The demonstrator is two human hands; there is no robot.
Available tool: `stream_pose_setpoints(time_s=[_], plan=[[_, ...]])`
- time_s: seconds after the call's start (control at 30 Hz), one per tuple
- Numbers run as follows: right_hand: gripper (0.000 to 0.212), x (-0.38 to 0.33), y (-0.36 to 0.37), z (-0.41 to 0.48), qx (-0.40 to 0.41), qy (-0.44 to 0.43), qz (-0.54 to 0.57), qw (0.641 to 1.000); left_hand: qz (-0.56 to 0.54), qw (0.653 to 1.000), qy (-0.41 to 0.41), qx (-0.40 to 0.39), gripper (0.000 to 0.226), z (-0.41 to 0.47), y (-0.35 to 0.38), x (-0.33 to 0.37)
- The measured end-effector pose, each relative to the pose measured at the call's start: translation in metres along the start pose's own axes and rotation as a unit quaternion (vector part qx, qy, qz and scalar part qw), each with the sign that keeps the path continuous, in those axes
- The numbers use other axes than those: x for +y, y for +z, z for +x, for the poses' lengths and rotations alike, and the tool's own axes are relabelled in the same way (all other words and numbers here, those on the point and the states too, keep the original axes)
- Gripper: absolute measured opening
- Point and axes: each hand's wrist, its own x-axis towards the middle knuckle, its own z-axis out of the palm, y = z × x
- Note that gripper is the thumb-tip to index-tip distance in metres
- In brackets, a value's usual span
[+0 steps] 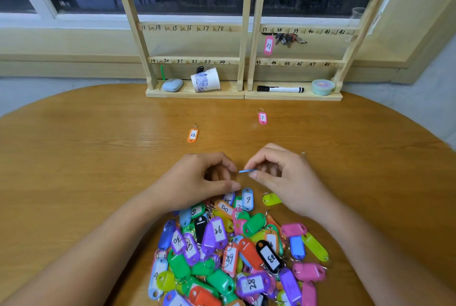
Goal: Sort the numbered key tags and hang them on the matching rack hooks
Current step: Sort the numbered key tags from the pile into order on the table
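Two hands are working beyond the pile of tags (234, 251): my left hand (202, 177) is curling beside a blue tag (248, 170), its hold I cannot tell, while my right hand (278, 175) is pinching that tag edge-on. Sorting is going on, I judge; the next move is calling for reading its number and finding its hook on the rack (243, 34).

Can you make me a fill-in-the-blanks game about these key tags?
The pink tag hanging on the rack says ____.
The orange tag on the table says ____.
The right hand pinches a thin piece coloured ____.
Missing words: 37, 12, blue.
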Motion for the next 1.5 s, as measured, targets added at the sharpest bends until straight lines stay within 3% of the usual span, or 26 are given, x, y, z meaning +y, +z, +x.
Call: stream_pose_setpoints(time_s=[0.3,0.53,0.63,0.8,1.0,1.07,1.2,1.33,1.5], plan=[[0.030,-0.002,0.013,-0.003,0.081,-0.076,0.035,0.993,-0.246,0.965,-0.006,0.086,0.029,0.002,0.016,0.009],[0.024,-0.004,0.014,-0.006,0.082,-0.085,0.096,0.988,-0.383,0.915,-0.053,0.116,0.032,0.005,0.018,0.014],[0.028,-0.007,0.012,-0.006,0.077,-0.065,0.110,0.989,-0.374,0.918,-0.054,0.120,0.030,0.005,0.018,0.013],[0.026,-0.008,0.015,-0.004,0.084,0.036,0.163,0.982,-0.353,0.926,-0.047,0.126,0.030,0.006,0.019,0.010],[0.024,-0.005,0.012,-0.002,0.053,0.067,0.162,0.983,-0.321,0.941,-0.023,0.107,0.038,0.004,0.017,0.005],[0.023,-0.005,0.008,0.000,0.058,0.069,0.150,0.985,-0.297,0.947,-0.020,0.118,0.031,0.006,0.013,0.002],[0.021,-0.002,-0.011,0.009,0.107,0.090,0.141,0.980,-0.189,0.961,-0.014,0.202,0.011,0.010,-0.005,-0.014],[0.020,0.005,-0.034,0.021,0.145,0.130,0.107,0.975,-0.039,0.958,-0.038,0.282,0.011,0.011,-0.021,-0.030],[0.016,0.018,-0.060,0.035,0.159,0.184,0.041,0.969,0.045,0.953,-0.046,0.295,0.008,0.012,-0.028,-0.035]])
